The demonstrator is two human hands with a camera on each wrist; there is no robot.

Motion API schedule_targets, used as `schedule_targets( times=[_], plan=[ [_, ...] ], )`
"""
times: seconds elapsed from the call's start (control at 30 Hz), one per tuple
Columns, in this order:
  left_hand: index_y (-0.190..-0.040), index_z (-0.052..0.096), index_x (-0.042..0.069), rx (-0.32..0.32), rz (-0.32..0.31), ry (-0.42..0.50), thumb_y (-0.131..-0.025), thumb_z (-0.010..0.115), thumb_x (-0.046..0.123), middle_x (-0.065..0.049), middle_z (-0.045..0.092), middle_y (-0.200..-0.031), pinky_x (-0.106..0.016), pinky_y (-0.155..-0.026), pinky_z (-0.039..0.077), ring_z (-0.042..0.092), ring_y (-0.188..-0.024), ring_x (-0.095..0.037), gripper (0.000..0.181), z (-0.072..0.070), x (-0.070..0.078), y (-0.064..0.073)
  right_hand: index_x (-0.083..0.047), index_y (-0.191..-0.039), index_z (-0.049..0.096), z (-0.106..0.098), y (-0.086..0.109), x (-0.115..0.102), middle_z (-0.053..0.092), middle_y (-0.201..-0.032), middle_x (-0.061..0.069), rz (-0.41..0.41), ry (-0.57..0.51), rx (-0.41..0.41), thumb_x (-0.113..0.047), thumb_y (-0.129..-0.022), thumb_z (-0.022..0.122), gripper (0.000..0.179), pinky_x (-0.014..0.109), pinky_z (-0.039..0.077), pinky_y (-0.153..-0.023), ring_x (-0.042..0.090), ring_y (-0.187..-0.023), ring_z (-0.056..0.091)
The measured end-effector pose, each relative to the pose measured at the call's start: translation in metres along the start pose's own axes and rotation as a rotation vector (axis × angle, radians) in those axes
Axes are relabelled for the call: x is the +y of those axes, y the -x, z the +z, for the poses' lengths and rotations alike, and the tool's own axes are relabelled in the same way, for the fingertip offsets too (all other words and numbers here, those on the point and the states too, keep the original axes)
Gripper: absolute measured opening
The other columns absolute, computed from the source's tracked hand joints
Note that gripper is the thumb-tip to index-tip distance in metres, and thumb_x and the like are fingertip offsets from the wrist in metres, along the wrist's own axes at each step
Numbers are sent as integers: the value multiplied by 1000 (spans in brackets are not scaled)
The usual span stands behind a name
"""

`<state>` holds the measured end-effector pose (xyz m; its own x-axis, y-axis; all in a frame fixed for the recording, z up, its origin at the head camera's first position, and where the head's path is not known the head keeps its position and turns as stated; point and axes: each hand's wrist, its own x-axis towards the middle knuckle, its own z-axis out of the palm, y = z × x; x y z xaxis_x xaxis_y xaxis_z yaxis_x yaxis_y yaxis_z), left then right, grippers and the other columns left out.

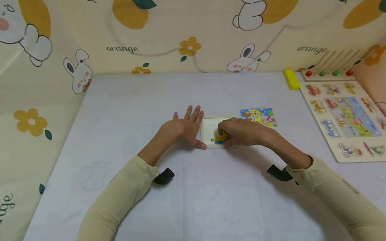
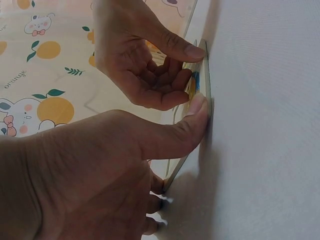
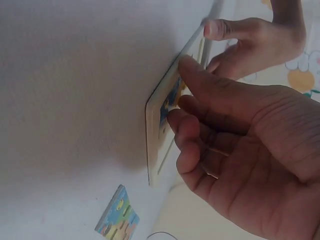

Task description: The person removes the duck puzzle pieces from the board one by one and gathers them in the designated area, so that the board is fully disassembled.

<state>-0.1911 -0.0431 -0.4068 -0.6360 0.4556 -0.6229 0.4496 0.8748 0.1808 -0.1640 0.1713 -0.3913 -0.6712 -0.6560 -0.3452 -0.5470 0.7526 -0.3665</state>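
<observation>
A small white puzzle tray with a raised rim lies on the table. Yellow-and-blue puzzle pieces sit in its near part, partly hidden by my right hand. That hand's fingers curl down at a piece, and its thumb lies by the near rim, as the right wrist view also shows; how many pieces are under the fingers cannot be told. My left hand spreads its fingers along the tray's left side. Its thumb touches the near edge.
Just behind my right hand lies a colourful group of joined puzzle pieces. Farther right are a wooden picture board, a yellow block and a rack with upright sticks and coloured beads. A printed cloth rises behind the table.
</observation>
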Motion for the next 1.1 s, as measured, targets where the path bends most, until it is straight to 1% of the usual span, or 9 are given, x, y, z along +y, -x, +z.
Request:
schedule_targets(
  times=[0.2, 0.33, 0.47, 0.53, 0.7, 0.83, 0.97, 1.1],
  plan=[
    [-165, -18, 8, 1, 12, 6, -95, 62, 68, -11, -34, -170, -71, -128, 3, -28, -160, -34, 122, 0, 1, -1, -4, -106, 59, 2, 1, 3, 60, -87, 5, -8, -27, 27, -12, -89, 84, 32, 29, 45, -74, 17, -81, 54],
    [-166, -18, 8, 1, 13, 8, -95, 63, 68, -11, -34, -171, -72, -128, 2, -28, -160, -34, 123, 1, 2, -2, -6, -99, 56, 1, 1, 5, 56, -80, 4, -66, -65, 49, -4, -90, 80, 26, 27, 43, -70, 15, -76, 52],
    [-166, -17, 8, 9, 8, 1, -94, 63, 68, -11, -33, -171, -72, -128, 2, -28, -161, -34, 123, 1, 2, -2, -5, -97, 59, -1, 0, 7, 61, -80, 3, -124, -114, 85, 3, -91, 76, 20, 26, 45, -70, 14, -75, 53],
    [-166, -17, 8, 10, 8, -1, -94, 63, 68, -11, -33, -171, -72, -128, 2, -28, -161, -34, 123, 1, 2, -2, -5, -97, 61, -2, 1, 8, 65, -84, 3, -124, -146, 99, 4, -90, 76, 19, 27, 49, -72, 14, -76, 56],
    [-166, -17, 8, 7, 8, -5, -94, 63, 68, -11, -33, -171, -72, -128, 3, -28, -161, -34, 123, 1, 1, -2, -6, -101, 64, -9, 9, 13, 70, -91, 4, -84, -221, 123, 2, -94, 73, 14, 32, 55, -80, 15, -83, 62],
    [-166, -18, 8, 5, 4, -10, -94, 63, 69, -11, -33, -171, -71, -128, 3, -28, -161, -33, 124, 1, 0, -2, -5, -104, 64, -19, 23, 20, 71, -96, 7, -46, -231, 159, 6, -96, 67, 14, 32, 56, -81, 19, -88, 63],
    [-166, -18, 8, 6, 3, -17, -94, 63, 69, -11, -33, -171, -71, -128, 3, -27, -161, -34, 124, 2, -2, -3, -3, -105, 65, -28, 41, 34, 71, -98, 10, 23, -220, 213, 11, -96, 64, 17, 27, 55, -77, 20, -88, 63],
    [-166, -17, 7, 4, 2, -18, -94, 63, 69, -11, -33, -171, -71, -128, 3, -27, -161, -34, 124, 2, -2, -2, -1, -104, 64, -32, 57, 54, 70, -95, 11, 96, -207, 217, 13, -95, 63, 17, 22, 51, -68, 19, -81, 60]
  ],
)
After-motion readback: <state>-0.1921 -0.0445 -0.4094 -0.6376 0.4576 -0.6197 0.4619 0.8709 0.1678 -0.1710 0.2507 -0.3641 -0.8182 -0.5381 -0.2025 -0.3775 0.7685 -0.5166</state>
